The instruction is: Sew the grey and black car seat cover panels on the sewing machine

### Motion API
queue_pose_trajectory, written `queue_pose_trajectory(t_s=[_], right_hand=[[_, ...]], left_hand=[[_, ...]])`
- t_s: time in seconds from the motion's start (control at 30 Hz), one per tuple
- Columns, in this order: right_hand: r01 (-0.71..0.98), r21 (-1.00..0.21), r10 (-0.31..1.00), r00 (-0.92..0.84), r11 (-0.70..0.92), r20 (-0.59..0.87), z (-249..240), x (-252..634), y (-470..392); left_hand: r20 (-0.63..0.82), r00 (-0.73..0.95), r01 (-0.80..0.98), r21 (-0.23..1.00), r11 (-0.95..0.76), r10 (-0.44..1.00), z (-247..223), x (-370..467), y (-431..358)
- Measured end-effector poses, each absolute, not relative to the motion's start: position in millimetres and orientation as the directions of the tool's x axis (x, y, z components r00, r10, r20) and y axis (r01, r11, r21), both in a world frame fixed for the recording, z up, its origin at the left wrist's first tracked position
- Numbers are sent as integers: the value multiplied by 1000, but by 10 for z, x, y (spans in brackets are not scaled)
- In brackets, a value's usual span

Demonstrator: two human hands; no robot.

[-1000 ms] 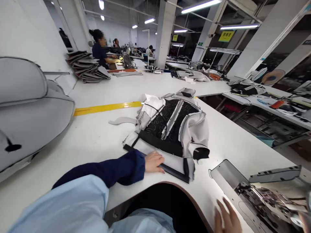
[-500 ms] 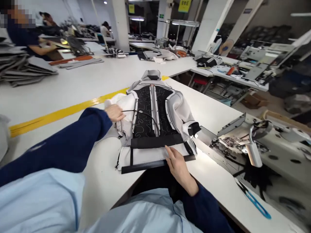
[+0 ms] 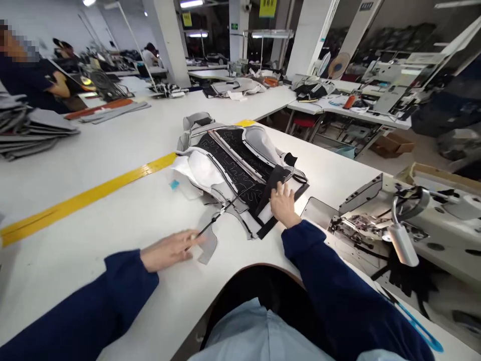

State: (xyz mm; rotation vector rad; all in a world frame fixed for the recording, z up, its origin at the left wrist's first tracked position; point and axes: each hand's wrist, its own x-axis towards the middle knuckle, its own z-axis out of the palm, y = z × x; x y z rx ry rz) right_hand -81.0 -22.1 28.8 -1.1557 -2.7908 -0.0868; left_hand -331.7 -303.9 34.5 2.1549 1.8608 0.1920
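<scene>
A grey and black sewn seat cover (image 3: 229,165) lies turned at a slant on the white table, its seams and black quilted middle facing up. My left hand (image 3: 175,249) is at its near left, fingers closed on the end of a thin black cord (image 3: 225,206). The cord runs taut from the cover's middle to these fingers. My right hand (image 3: 283,203) lies on the cover's near end, fingers spread over the white panel beside a black band (image 3: 271,188). A grey flap (image 3: 209,248) of the cover sticks out beneath the cord.
A sewing machine (image 3: 424,225) stands at the right, with blue-handled snips (image 3: 423,328) near the table edge. Yellow tape (image 3: 93,193) crosses the white table (image 3: 93,220). Stacked grey pieces (image 3: 33,128) lie at far left, near a co-worker (image 3: 33,80).
The cover has turned, its near end swinging to the right. My left hand has drawn the cord out toward me; my right hand has shifted up and right with the cover.
</scene>
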Motion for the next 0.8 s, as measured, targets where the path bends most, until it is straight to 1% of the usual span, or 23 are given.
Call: queue_pose_trajectory(t_s=[0.03, 0.07, 0.1, 0.13, 0.17, 0.23, 0.33, 0.43, 0.53, 0.63, 0.73, 0.77, 0.8], right_hand=[[666, 18, 657, -739, 745, 146, 277, -865, -288], [605, 29, 595, -790, 796, 144, 235, -919, -383], [525, 18, 517, -844, 851, 144, 161, -958, -490], [483, 3, 478, -867, 875, 138, 57, -974, -591], [503, -3, 499, -857, 864, 126, -66, -959, -665], [495, 31, 488, -864, 868, 123, -320, -861, -681], [477, 21, 454, -848, 879, 274, -584, -703, -433], [455, 9, 423, -835, 890, 351, -666, -576, -222], [463, -22, 438, -821, 886, 366, -650, -407, -201], [470, -63, 459, -813, 881, 359, -639, -260, -221], [427, -97, 433, -830, 899, 352, -652, -172, -179], [416, -104, 424, -832, 903, 358, -651, -148, -160], [402, -109, 412, -833, 909, 369, -643, -125, -147]], left_hand=[[19, 142, 953, 269, -142, 990, 544, -3390, -2755], [129, 58, 973, 213, -85, 990, 739, -3463, -2463], [156, -17, 990, 144, -6, 988, 912, -3524, -2187], [144, -92, 993, 80, 81, 985, 1044, -3570, -1945], [124, -133, 989, 75, 125, 983, 1121, -3598, -1744], [66, -233, 969, 104, 226, 970, 1090, -3609, -1453], [-59, -367, 909, 188, 371, 928, 712, -3506, -1198], [-110, -369, 882, 272, 385, 923, 331, -3229, -1139], [-120, -334, 876, 328, 355, 935, 185, -2853, -1331], [-94, -266, 889, 361, 282, 959, 130, -2479, -1853], [-26, -183, 916, 359, 180, 983, -48, -2145, -2844], [-11, -184, 919, 352, 176, 983, -139, -2042, -3271], [18, -239, 914, 342, 218, 971, -236, -1941, -3723]])
